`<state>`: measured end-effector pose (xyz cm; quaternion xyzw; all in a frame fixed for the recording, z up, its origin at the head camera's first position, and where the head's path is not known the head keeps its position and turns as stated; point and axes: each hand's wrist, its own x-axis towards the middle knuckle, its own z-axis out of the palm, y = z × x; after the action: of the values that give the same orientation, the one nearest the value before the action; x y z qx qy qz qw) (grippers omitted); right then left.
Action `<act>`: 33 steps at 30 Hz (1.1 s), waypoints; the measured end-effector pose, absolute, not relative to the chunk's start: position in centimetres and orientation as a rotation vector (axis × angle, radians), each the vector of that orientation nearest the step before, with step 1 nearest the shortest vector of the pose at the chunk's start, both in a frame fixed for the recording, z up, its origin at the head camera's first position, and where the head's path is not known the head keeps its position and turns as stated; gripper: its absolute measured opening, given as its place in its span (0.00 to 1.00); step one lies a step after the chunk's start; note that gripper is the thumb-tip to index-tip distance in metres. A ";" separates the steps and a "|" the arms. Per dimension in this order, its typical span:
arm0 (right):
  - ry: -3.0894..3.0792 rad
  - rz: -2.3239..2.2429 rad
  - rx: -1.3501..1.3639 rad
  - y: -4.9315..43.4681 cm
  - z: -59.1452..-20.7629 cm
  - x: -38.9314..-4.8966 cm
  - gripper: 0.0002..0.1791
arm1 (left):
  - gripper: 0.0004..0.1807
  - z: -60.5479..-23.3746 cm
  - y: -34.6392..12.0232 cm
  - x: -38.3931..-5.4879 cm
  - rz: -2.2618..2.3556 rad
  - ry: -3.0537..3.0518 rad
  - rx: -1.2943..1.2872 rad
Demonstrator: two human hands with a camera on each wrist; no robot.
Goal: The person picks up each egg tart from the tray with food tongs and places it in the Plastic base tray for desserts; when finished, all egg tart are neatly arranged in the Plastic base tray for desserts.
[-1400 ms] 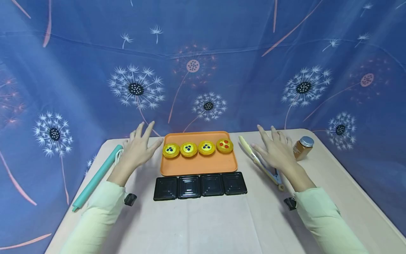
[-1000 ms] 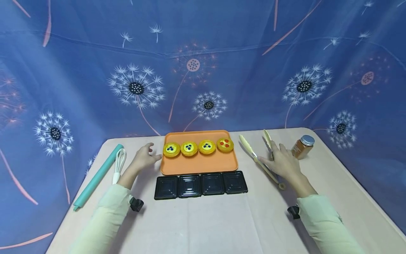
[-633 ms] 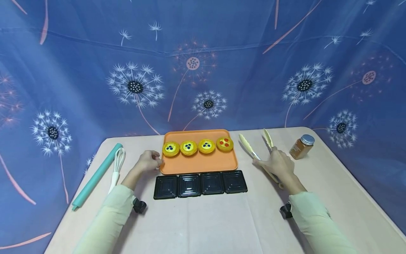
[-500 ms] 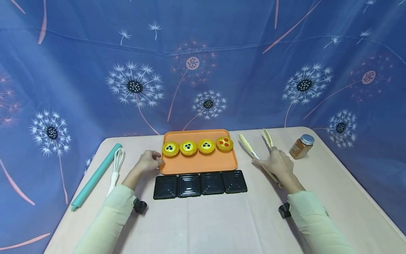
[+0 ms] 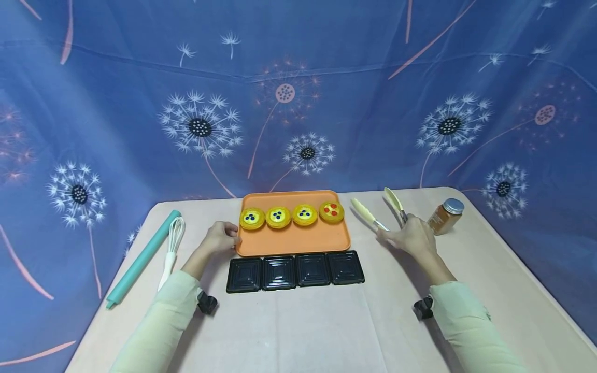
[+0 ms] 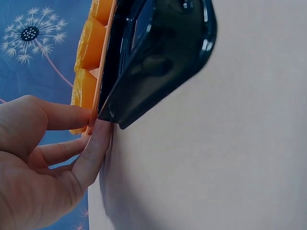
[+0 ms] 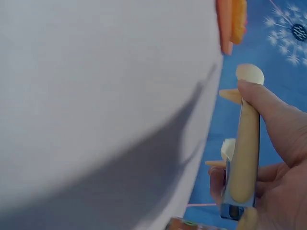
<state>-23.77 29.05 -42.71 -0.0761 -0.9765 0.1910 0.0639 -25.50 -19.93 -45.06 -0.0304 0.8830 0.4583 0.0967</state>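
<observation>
My left hand (image 5: 217,239) pinches the left rim of an orange tray (image 5: 293,244) between thumb and fingers, as the left wrist view shows close up. A row of yellow tarts lies on the tray; a tart with red topping (image 5: 331,212) is at the right end, and the others, such as this tart (image 5: 304,215), bear dark blue dots. On the right, my right hand (image 5: 414,238) grips a pair of tongs (image 7: 245,158) by the handles. Their cream tips (image 5: 364,211) are spread apart and point away from me; a shadow falls below them.
Several black square trays (image 5: 278,273) line up in front of the orange tray. At the left lie a whisk (image 5: 171,254) and a teal rolling pin (image 5: 142,259). A brown jar with a silver lid (image 5: 445,216) stands right of the right hand. A blue curtain (image 5: 298,114) hangs behind the table.
My left hand has moved in to the tray's left rim and taken hold. My right hand has come down onto the tongs, grasped them and raised their handle end.
</observation>
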 end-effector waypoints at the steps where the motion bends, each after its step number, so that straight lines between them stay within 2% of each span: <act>1: -2.944 0.568 -0.211 29.2 -42.3 -23.8 0.38 | 0.19 -45.1 -19.9 -25.5 1.353 2.616 -0.085; 12: -2.981 0.561 -0.030 30.0 -38.0 -24.1 0.38 | 0.18 -45.1 -20.0 -25.5 1.390 2.603 -0.100; 18: -3.058 0.563 0.206 29.8 -37.0 -24.7 0.38 | 0.18 -45.3 -19.8 -25.3 1.395 2.597 -0.110; 20: -3.090 0.581 0.282 29.6 -36.9 -25.1 0.39 | 0.18 -45.3 -19.7 -25.2 1.396 2.602 -0.125; 26: -3.126 0.577 0.469 28.7 -36.8 -26.1 0.51 | 0.19 -45.5 -19.4 -25.1 1.405 2.617 -0.140; 33: -3.128 0.503 0.605 27.2 -36.7 -27.4 0.52 | 0.19 -45.4 -19.5 -25.1 1.391 2.636 -0.143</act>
<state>-27.39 27.25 -36.68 0.1873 -0.9689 0.1558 -0.0421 -25.07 -19.52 -45.45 -0.0478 0.8806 0.4648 0.0788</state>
